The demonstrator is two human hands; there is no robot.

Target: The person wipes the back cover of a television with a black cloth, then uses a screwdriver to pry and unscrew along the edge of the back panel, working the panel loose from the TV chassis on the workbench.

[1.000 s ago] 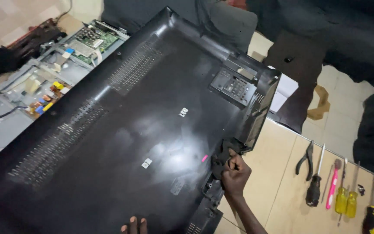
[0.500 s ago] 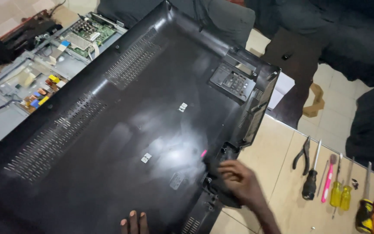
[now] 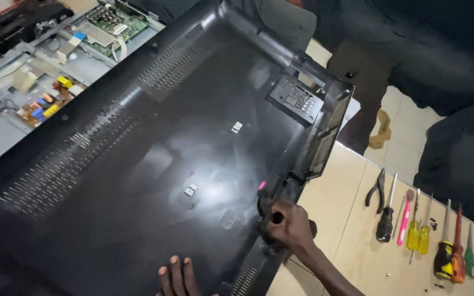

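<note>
A large black plastic television back cover lies tilted across the wooden table, its inner side up. My right hand grips the cover's right edge, fingers closed around a black moulded part near a small pink mark. My left hand shows only its fingertips at the bottom edge, resting flat on the cover's near rim. A grey connector panel sits near the cover's far right corner.
Behind the cover at upper left lies the open television chassis with a green circuit board and a power board. On the table at right lie pliers, several screwdrivers and loose screws. A person in dark clothes sits beyond.
My right hand slid down the cover's right edge and closed tighter on it. The cover shifted slightly up and left in view. My left fingertips stayed at the near rim.
</note>
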